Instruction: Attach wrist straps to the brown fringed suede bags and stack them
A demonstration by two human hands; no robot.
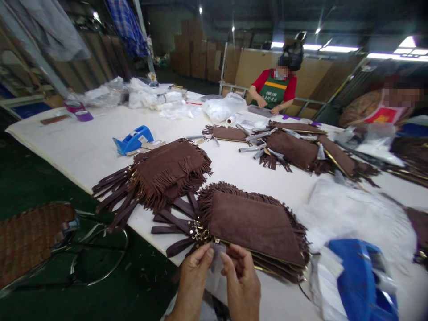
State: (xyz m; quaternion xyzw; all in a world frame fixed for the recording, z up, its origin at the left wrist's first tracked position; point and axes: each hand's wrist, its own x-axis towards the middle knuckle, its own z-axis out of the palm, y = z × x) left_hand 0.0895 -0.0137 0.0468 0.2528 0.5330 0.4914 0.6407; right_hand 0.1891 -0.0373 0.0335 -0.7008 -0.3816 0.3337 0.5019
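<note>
A stack of brown fringed pouches (pixel 254 220) lies at the table's near edge, with gold zips and dark wrist straps (pixel 175 223) fanned out to the left. At the stack's near left corner, my left hand (pixel 197 272) pinches a small piece of clear plastic (pixel 218 258) between thumb and finger. My right hand (pixel 242 276) is closed on the other side of the same plastic, by the zip end. Another stack of fringed pouches (pixel 170 167) sits further back on the left.
Blue tape dispensers stand at the back left (pixel 135 139) and near right (pixel 363 276). White sheets (pixel 357 214) lie right of the stack. More pouches (pixel 290 149) lie beyond. A person (pixel 279 87) works across the table. A stool (pixel 36 236) stands left.
</note>
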